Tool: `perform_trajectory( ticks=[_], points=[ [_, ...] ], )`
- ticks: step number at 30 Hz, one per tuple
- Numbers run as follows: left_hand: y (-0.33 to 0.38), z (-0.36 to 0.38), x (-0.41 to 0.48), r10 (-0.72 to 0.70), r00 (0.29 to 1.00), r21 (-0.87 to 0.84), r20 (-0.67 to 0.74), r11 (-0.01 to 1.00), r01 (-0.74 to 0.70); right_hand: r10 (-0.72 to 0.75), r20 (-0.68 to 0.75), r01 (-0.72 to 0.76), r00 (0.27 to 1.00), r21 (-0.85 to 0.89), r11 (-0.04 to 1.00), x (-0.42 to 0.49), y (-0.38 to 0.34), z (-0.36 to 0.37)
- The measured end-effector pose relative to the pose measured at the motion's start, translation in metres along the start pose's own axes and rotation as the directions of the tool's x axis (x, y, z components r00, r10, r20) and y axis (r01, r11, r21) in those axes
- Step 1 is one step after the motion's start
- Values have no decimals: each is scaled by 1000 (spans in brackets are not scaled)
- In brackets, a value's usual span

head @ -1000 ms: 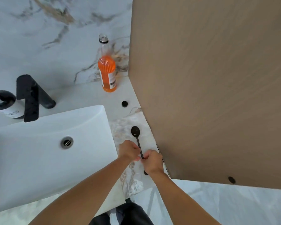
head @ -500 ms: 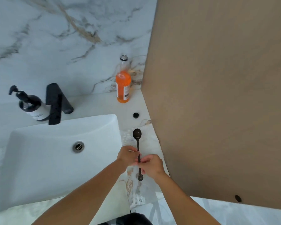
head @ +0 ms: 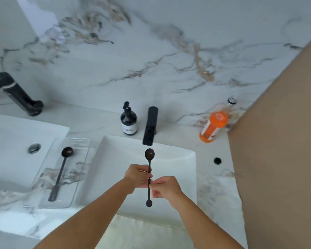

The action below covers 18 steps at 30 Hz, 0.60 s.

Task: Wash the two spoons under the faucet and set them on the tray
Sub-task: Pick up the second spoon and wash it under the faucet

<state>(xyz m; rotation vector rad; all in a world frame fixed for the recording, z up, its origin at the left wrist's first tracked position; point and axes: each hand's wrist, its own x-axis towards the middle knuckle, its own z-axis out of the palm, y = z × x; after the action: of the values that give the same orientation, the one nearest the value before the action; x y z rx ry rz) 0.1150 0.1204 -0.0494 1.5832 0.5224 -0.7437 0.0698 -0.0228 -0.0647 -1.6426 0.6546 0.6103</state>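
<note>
Across the marble bench [head: 217,193] two white basins are set side by side: the right sink [head: 178,177] at centre and a second sink [head: 11,141] at far left, with a brown panel [head: 280,141] standing along the right edge. A clear tray [head: 79,169] lies on the bench between the basins, and one dark spoon [head: 60,170] lies in it, bowl toward the wall. A black faucet [head: 150,125] overhangs the far rim of the right sink; a second faucet [head: 14,94] stands at far left. A dark soap dispenser [head: 128,121] stands just left of the central faucet, and an orange bottle [head: 214,126] stands near the panel. Over the right sink, the left hand [head: 137,176] and right hand [head: 166,187] hold the second spoon [head: 149,155], its bowl just below the spout. The fingers of both hands are closed on the handle. No water stream can be made out.
</note>
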Motion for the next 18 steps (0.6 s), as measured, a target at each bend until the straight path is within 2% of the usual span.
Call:
perform_trajectory(
  ticks=[2,4,6,8,11,12,15,18],
  points=[
    [-1,-20,3,-4,1000,-6,11,1000,4,-28,-70,27,997,-23,999,9,-26,6],
    [-1,-33,5,-19,1000,-31,19,999,19,-120,-209,115,971,-35,993,20,-64,8],
    [-2,-41,9,-30,999,-32,23,999,30,-201,-284,200,938,-33,979,29,-108,9],
    [-3,-44,13,-38,999,-26,27,999,38,-235,-299,228,925,-59,972,34,-146,13],
    [-4,-45,17,-46,998,-17,31,999,47,-235,-306,172,923,-218,961,43,-175,19],
    [-4,-46,18,-49,998,-13,34,999,50,-195,-298,147,934,-176,973,45,-179,20],
    [-5,-45,21,-57,997,-7,54,998,57,-68,-218,102,974,149,984,49,-188,16],
    [-5,-42,24,-57,996,-4,69,998,58,-16,-194,66,981,255,965,52,-197,10]
  ],
)
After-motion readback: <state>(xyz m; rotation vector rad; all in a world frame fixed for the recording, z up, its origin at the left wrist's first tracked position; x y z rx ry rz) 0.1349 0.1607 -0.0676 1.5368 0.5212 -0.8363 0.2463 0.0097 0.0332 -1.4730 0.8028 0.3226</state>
